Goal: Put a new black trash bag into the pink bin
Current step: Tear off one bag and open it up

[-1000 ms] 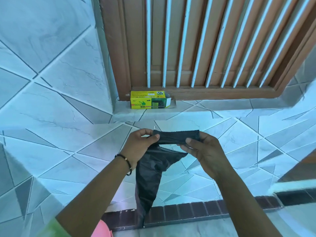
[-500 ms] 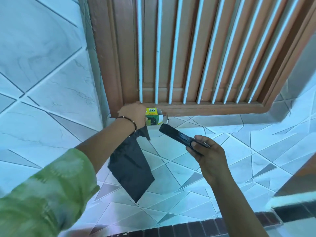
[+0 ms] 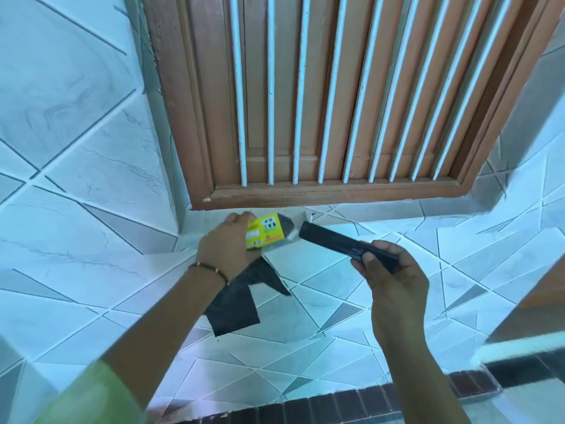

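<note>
My left hand [image 3: 227,246] grips a yellow trash-bag box [image 3: 264,230] on the tiled sill below the window, its open end turned right. A loose black trash bag [image 3: 237,296] hangs from under that same hand. My right hand [image 3: 386,270] holds a black roll of bags [image 3: 339,241], its free end pointing up-left at the box's open end, a short gap away. The pink bin is out of view.
A brown wooden window frame [image 3: 305,191] with white vertical bars stands just behind the box. Pale tiled wall [image 3: 76,117] rises at the left. A dark brick-patterned strip [image 3: 336,402] runs along the bottom, with a white-edged ledge [image 3: 519,347] at the lower right.
The bag tore off the roll. My left hand went up to the sill with the loose bag and took hold of the box; my right hand brought the roll toward the box's open end.
</note>
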`<state>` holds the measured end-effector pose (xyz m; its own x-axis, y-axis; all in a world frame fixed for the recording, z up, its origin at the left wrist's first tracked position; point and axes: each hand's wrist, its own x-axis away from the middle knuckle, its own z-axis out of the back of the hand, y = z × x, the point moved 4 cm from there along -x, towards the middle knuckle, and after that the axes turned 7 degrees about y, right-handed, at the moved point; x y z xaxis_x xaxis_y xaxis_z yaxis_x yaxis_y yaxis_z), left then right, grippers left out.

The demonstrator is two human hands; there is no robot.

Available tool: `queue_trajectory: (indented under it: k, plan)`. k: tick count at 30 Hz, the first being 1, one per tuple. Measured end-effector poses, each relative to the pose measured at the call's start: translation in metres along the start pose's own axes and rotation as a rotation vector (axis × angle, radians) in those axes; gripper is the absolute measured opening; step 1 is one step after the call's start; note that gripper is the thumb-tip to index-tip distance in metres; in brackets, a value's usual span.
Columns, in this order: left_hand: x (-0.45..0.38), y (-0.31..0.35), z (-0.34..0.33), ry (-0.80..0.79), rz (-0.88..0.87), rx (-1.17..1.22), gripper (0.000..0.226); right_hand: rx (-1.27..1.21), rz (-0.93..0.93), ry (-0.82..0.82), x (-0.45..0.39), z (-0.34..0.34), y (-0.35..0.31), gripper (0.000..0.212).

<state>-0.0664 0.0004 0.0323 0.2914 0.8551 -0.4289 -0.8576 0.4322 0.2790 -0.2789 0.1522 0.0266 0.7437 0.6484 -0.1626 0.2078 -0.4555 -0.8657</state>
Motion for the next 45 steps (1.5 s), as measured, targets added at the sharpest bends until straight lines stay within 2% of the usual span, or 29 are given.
queue_trajectory:
  k: [4,7,12,17,21,26,32,35,38,40,42,45]
  plan:
    - [0.061,0.010,-0.004,-0.082,0.057,0.289,0.052,0.177,0.156,-0.027,0.008,-0.009,-0.018,0.021]
    - [0.083,0.010,-0.004,-0.050,0.136,0.396,0.053,0.347,0.171,-0.082,0.018,-0.012,-0.018,0.024]
    - [0.107,0.002,0.000,0.015,0.199,0.434,0.053,0.514,0.176,-0.167,0.032,-0.008,-0.022,0.023]
    - [0.124,0.006,0.003,0.031,0.150,0.401,0.056,0.690,0.122,-0.274,0.040,-0.006,-0.020,0.023]
    - [0.134,0.019,0.003,0.032,0.127,0.384,0.058,0.724,0.137,-0.274,0.054,-0.010,-0.014,0.029]
    - [0.140,0.022,0.006,0.086,0.117,0.398,0.059,0.631,0.172,-0.175,0.068,-0.006,-0.007,0.026]
    - [0.140,0.027,0.020,0.150,0.026,0.282,0.058,0.591,0.119,-0.235,0.089,-0.005,0.017,0.027]
    - [0.141,0.029,0.021,0.131,-0.023,0.213,0.061,0.477,-0.076,-0.186,0.084,0.002,0.034,0.024]
    - [0.144,0.036,0.034,0.219,-0.046,0.105,0.076,0.189,-0.400,-0.150,0.082,0.007,0.048,0.018]
    - [0.146,0.037,0.052,0.318,-0.005,0.166,0.092,0.021,-0.552,-0.141,0.083,0.007,0.054,0.017]
    - [0.148,0.031,0.069,0.371,0.123,0.346,0.101,-0.050,-0.602,-0.137,0.081,0.008,0.057,0.015]
    - [0.147,0.015,0.069,0.273,0.338,0.656,0.089,-0.009,-0.513,-0.192,0.077,0.006,0.054,0.016]
